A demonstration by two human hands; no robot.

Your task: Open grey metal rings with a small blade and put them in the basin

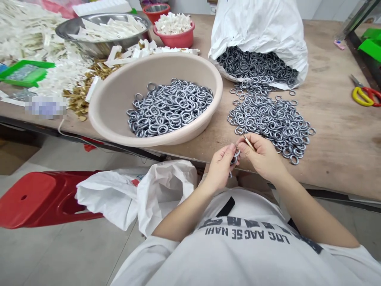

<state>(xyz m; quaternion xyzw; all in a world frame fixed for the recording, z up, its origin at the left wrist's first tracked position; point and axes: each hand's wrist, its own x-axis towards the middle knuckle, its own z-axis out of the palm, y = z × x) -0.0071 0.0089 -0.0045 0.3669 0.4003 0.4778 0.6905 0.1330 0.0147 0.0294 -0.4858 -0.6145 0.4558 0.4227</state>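
Observation:
Close together at the table's front edge, both my hands are closed around small grey rings. My left hand (220,165) grips grey rings (235,156), partly covered by its fingers. Against them press the fingertips of my right hand (262,155), which also holds a thin pointed stick-like tool (248,142); its exact kind is unclear. Just beyond my right hand lies a loose pile of grey rings (268,121). To the left of my hands stands a wide beige basin (99,115) with many similar rings inside.
A white sack (258,28) spills rings at the back. Scissors (364,95) lie far right. A steel bowl (64,33), a red bowl (175,39) and a green tray (29,81) hold small parts at left. Below are white bags (166,178) and a red stool (29,198).

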